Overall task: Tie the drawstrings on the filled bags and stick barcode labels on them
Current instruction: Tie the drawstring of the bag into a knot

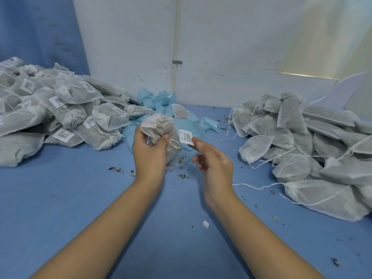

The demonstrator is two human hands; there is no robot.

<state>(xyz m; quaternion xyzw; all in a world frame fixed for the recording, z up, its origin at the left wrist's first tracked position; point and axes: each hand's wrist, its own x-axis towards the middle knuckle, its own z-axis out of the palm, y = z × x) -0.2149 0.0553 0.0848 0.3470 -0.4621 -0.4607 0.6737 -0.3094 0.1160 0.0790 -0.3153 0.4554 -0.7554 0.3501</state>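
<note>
In the head view, the left grip [150, 150] is clamped round a filled bag [161, 125], thumb and fingers curled at its cinched neck, lifted off the table [80, 198] so one face is offered to the other hand. The bag's long axis tilts from upper left to lower right. The ruffled mouth seems to point up and away and the grey filled body seems to hang down behind the fingers, with a loop of drawstring [175, 144] beside the thumb.

The right grip [213, 164] is loosely apart. A barcode label [186, 136] clings by its lower corner to the index fingertip, thumb clear of it, and is held flat just right of the bag, probably so its sticky side stays free for pressing on.

Labelled bags [60, 109] are heaped left and untied bags [302, 148] right, which likely keeps done and undone apart. Blue backing scraps [159, 101] lie between them by the wall.
</note>
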